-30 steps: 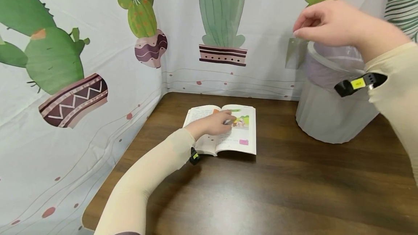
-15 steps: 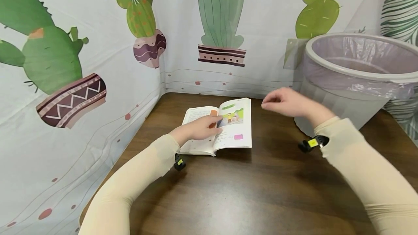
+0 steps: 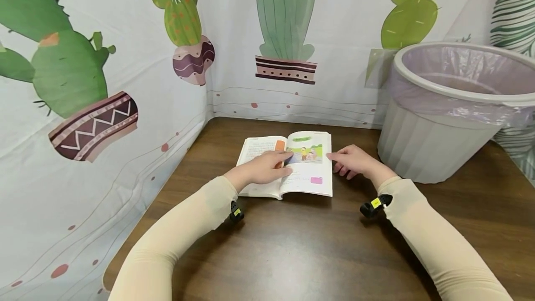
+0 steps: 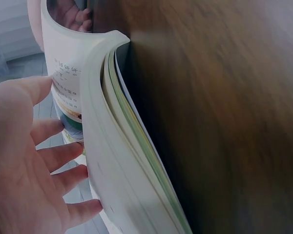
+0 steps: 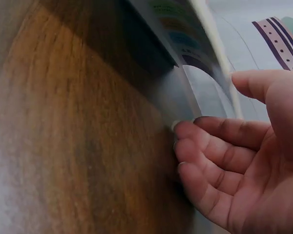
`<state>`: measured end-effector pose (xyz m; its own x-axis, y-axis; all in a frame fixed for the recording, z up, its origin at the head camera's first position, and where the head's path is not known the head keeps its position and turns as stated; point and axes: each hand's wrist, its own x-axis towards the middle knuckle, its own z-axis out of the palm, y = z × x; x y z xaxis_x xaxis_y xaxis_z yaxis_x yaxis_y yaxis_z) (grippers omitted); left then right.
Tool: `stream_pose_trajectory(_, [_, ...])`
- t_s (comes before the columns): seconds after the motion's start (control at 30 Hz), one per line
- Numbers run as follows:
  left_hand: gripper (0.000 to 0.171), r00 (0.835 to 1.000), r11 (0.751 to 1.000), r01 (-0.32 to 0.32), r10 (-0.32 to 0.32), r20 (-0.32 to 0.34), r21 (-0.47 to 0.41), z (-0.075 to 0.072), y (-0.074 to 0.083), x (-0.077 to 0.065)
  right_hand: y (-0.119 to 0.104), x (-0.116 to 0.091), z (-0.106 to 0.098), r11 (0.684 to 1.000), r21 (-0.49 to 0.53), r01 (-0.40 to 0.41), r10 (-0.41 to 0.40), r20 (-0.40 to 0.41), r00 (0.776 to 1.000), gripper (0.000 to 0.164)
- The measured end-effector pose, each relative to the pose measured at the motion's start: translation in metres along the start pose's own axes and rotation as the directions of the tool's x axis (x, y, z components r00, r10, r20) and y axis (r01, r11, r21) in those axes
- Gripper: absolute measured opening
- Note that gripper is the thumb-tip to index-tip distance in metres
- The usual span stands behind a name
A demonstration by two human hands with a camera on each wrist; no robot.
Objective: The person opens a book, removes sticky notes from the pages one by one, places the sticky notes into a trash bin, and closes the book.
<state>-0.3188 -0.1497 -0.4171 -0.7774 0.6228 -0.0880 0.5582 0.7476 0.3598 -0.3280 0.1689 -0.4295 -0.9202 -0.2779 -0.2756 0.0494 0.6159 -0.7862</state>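
Observation:
An open picture book [image 3: 307, 178] lies on the brown wooden table [image 3: 267, 245], with a coloured picture of figures on its right page. My left hand [image 3: 262, 168] rests across the book near its fold. In the left wrist view the fingers of that left hand [image 4: 29, 161] are spread and touch the pages. At the book's right edge is my right hand [image 3: 355, 160]. The right wrist view has this right hand [image 5: 239, 156] with its thumb against the edge of the raised pages [image 5: 215, 44] and its other fingers curled below them.
A grey wastebasket [image 3: 430, 143] lined with a translucent purplish bag stands on the table at the back right. Behind the table hangs a white cloth [image 3: 234, 36] printed with cacti. A dark band with a yellow label is on each wrist.
My right hand has come down from above the wastebasket and moved left to the book's right edge. The left hand has stayed on the book, shifting slightly.

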Motion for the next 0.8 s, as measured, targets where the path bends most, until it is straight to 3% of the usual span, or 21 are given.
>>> stream_pose_trajectory(0.23, [0.067, 1.0, 1.0, -0.008, 0.008, 0.012, -0.01, 0.008, 0.016, 0.014, 0.008, -0.006, -0.006, 0.987, 0.159, 0.008, -0.009, 0.006, 1.0, 0.052])
stream_pose_trajectory(0.37, [0.067, 0.999, 0.999, -0.049, 0.049, 0.006, -0.019, 0.01, 0.025, 0.02, 0.012, -0.011, -0.013, 0.977, 0.214, 0.013, -0.01, -0.015, 1.0, 0.043])
stream_pose_trajectory(0.57, [0.068, 0.995, 0.994, -0.099, 0.099, -0.009, -0.047, 0.014, 0.029, 0.022, 0.006, -0.019, -0.029, 0.968, 0.241, 0.072, -0.06, -0.056, 0.997, 0.029])
stream_pose_trajectory(0.8, [0.063, 0.994, 0.994, -0.105, 0.106, 0.023, -0.02, 0.015, 0.022, 0.014, -0.024, -0.02, -0.044, 0.969, 0.192, 0.156, -0.137, -0.108, 0.985, 0.022])
